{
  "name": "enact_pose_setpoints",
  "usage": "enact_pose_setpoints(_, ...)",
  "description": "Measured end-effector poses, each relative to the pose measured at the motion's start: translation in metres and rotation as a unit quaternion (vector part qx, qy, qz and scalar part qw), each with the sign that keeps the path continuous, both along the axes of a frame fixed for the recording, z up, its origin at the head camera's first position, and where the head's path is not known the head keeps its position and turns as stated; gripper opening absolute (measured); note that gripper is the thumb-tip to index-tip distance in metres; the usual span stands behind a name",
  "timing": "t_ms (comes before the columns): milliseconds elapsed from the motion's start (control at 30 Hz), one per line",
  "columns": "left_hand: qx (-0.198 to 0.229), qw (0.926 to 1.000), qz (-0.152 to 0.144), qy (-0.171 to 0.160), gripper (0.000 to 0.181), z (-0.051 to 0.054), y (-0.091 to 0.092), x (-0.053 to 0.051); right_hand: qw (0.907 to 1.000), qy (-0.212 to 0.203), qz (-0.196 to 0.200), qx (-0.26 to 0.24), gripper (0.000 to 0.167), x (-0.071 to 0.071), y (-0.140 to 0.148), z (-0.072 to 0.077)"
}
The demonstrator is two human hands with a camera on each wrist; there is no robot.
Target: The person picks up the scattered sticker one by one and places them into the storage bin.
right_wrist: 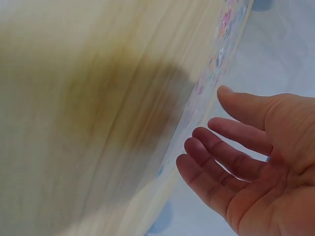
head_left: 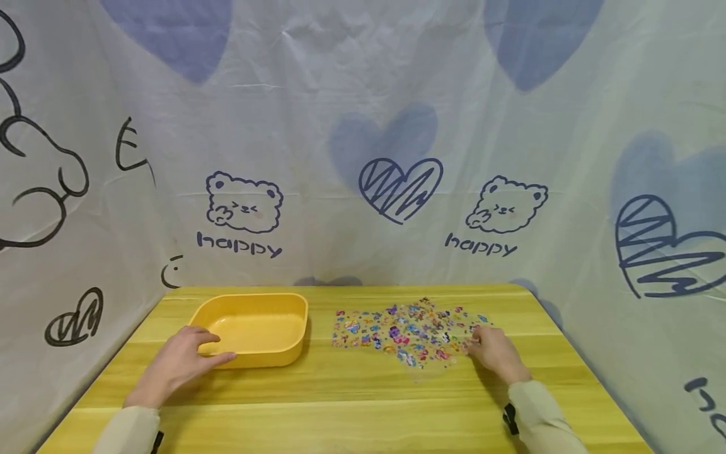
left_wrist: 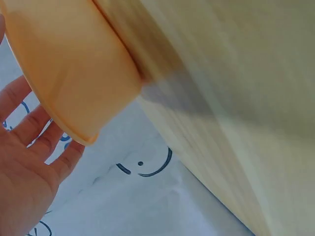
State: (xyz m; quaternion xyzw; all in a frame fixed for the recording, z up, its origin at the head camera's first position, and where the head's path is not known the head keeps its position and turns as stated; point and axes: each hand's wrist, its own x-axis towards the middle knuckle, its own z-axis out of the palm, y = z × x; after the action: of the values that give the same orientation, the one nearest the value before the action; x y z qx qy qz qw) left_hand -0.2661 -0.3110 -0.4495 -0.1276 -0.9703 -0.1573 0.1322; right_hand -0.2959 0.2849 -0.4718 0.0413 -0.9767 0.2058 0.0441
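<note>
A shallow yellow plastic tub (head_left: 249, 359) stands on the left of the table. At its front left corner is my left hand (head_left: 178, 366), fingers spread over the rim and thumb along the front side. In the left wrist view the fingers (left_wrist: 37, 123) look fairly straight, their tips partly hidden behind the tub's rim (left_wrist: 56, 115). A flat spread of small, many-coloured sticker-like pieces (head_left: 408, 334) lies right of centre. Over its right edge hovers my right hand (head_left: 496, 353). Its fingers (right_wrist: 224, 152) are loosely bent, thumb apart, with nothing held between them.
The yellow wood-grain table (head_left: 351, 410) runs back to a white printed cloth (head_left: 329, 208), with more cloth hanging at both sides. Bare tabletop separates the tub from the coloured pieces.
</note>
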Motion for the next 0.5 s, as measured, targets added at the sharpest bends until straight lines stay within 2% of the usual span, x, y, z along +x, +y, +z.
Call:
enact_pose_setpoints(200,0.008,0.9999,0.006,-0.005,0.065,0.0,-0.006,0.004,0.9996,-0.014,-0.025,-0.003,0.021,-0.002,0.012,-0.001)
enact_pose_setpoints(367,0.017,0.9998,0.012,-0.004,0.057,-0.001,-0.011,0.005,0.9995,-0.007,-0.031,-0.004,0.02,-0.004,0.022,-0.001)
enact_pose_setpoints(500,0.024,0.9997,0.011,-0.002,0.05,-0.001,-0.013,0.007,0.9988,-0.006,-0.048,-0.012,0.034,-0.008,0.031,-0.003)
